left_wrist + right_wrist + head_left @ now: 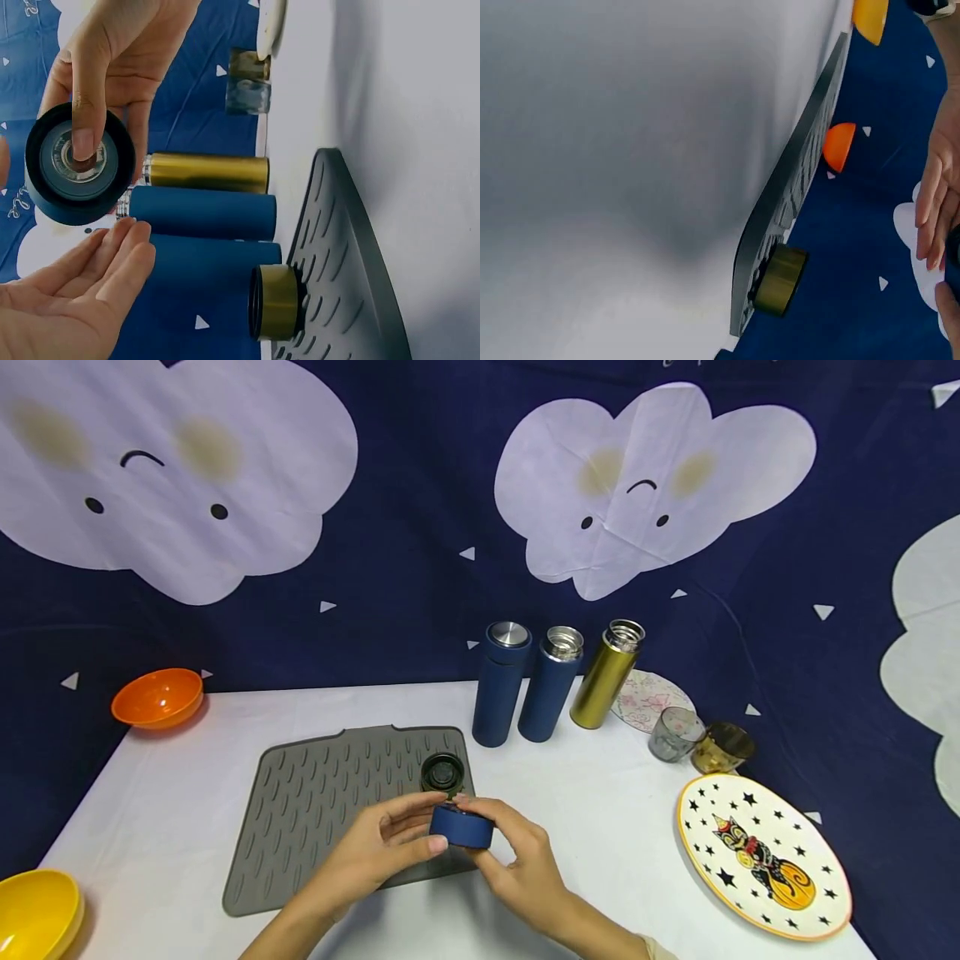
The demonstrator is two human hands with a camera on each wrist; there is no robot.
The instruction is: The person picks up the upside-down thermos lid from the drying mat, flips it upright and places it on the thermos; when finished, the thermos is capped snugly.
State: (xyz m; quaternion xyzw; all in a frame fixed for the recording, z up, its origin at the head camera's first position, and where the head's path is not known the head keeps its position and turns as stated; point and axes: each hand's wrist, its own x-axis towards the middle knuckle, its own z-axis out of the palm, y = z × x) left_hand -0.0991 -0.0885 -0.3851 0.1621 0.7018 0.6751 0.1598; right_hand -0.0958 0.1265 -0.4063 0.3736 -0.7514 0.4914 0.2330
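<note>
A dark blue bottle lid (pixel 461 828) is held a little above the front edge of the grey ribbed mat (pixel 322 810). My right hand (pixel 501 842) grips it, fingers over its top; in the left wrist view one right-hand finger presses into the lid's hollow inside (pixel 45 187). My left hand (pixel 397 837) lies against the lid's left side with fingers nearly straight (pixel 82 292), fingertips just touching the rim. A gold-sided lid (pixel 442 772) (pixel 277 301) (pixel 780 279) stands on the mat behind the hands.
Three bottles stand behind the mat: a capped blue one (pixel 501 685), an open blue one (pixel 550 685) and an open gold one (pixel 606 675). At right are a glass (pixel 673 733), a gold cup (pixel 722 747) and a cat plate (pixel 761 856). An orange bowl (pixel 157 697) and a yellow bowl (pixel 37 914) sit at left.
</note>
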